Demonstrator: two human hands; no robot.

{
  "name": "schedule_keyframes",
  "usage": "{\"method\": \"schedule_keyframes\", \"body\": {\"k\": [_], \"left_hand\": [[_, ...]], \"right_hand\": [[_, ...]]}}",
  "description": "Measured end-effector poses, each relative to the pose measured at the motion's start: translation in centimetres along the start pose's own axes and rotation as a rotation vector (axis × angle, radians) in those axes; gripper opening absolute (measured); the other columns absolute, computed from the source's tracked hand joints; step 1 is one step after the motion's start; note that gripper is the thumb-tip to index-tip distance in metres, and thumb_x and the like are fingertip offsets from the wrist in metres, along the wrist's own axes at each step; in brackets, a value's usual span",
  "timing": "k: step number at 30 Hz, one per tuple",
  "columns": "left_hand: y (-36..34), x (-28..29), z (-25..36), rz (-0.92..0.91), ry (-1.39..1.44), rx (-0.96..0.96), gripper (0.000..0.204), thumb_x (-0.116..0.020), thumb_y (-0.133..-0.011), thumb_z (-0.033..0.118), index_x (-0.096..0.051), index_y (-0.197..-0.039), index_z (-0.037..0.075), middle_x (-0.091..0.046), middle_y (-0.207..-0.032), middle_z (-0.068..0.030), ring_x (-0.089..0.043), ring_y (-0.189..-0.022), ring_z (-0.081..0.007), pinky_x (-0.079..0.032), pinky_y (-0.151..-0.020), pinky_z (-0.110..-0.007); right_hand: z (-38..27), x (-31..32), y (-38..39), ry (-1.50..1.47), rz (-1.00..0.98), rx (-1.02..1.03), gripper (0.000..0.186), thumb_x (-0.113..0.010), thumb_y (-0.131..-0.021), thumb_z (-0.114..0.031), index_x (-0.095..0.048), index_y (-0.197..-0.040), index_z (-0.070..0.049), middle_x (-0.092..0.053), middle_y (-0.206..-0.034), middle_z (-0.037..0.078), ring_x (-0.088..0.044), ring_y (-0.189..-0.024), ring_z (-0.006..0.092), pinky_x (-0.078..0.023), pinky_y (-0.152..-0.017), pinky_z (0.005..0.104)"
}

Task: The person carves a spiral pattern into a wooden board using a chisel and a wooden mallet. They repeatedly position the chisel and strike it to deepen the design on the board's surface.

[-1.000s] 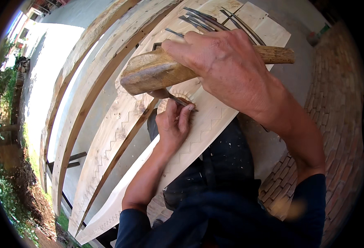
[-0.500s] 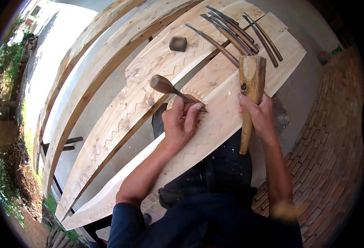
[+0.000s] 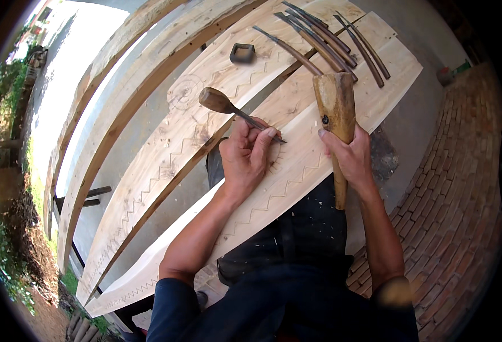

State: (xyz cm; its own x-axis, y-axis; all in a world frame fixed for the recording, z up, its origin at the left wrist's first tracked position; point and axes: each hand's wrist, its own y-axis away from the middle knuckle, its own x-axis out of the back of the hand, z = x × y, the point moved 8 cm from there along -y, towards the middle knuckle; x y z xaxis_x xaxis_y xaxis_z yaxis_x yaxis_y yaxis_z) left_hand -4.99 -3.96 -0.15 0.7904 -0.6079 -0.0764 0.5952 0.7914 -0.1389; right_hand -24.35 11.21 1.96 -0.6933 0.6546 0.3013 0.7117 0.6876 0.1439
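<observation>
My left hand (image 3: 244, 155) is closed round the steel shank of a wood-handled chisel (image 3: 217, 101). The chisel slants down to the right, its tip at a carved ring of short rays on the pale plank (image 3: 251, 225). Whether the tip touches the wood I cannot tell. My right hand (image 3: 349, 153) grips a wooden mallet (image 3: 335, 102) by its handle, head pointing away from me and to the right of the chisel. Zigzag lines are cut along the plank. Beyond lies a second carved plank (image 3: 143, 196).
Several carving chisels (image 3: 319, 43) lie at the far end of the planks. A small dark square block with a hollow (image 3: 242, 53) rests on the second plank. Two curved timbers (image 3: 123, 122) stand at the left. Brick paving (image 3: 433, 222) lies to the right.
The mallet head has shifted slightly left, nearer the chisel. My left hand and the chisel have moved a little up and left.
</observation>
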Motion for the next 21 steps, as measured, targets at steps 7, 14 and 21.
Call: {"method": "schedule_keyframes", "body": {"k": [7,14,21], "left_hand": [[0.03,-0.09,-0.1,-0.054,-0.108,-0.012,0.012,-0.065,-0.111,0.001,-0.06,-0.12,-0.006,-0.078,-0.1,-0.0118,-0.076,-0.096,-0.0146,-0.061,-0.087,-0.03],[0.17,-0.2,-0.03,-0.094,-0.106,0.031,0.012,-0.062,-0.113,0.0,-0.06,-0.122,-0.008,-0.076,-0.104,-0.0118,-0.073,-0.1,-0.0144,-0.06,-0.093,-0.03],[0.06,-0.02,-0.46,-0.004,-0.147,-0.098,0.012,-0.075,-0.106,0.005,-0.065,-0.111,-0.001,-0.082,-0.087,-0.0121,-0.078,-0.078,-0.0126,-0.058,-0.072,-0.026]], "right_hand": [[0.05,-0.04,0.01,-0.021,0.019,-0.013,0.028,-0.087,-0.092,-0.019,-0.074,-0.106,0.002,-0.073,-0.084,0.004,-0.066,-0.067,0.01,-0.055,-0.062,0.0299],[-0.05,-0.03,0.07,0.01,0.016,-0.008,0.027,-0.086,-0.093,-0.018,-0.073,-0.104,0.002,-0.073,-0.084,0.004,-0.066,-0.067,0.0097,-0.055,-0.062,0.0293],[-0.02,0.0,0.09,0.008,0.013,-0.005,0.026,-0.085,-0.093,-0.018,-0.073,-0.104,0.002,-0.073,-0.083,0.004,-0.066,-0.067,0.0102,-0.054,-0.062,0.0297]]}}
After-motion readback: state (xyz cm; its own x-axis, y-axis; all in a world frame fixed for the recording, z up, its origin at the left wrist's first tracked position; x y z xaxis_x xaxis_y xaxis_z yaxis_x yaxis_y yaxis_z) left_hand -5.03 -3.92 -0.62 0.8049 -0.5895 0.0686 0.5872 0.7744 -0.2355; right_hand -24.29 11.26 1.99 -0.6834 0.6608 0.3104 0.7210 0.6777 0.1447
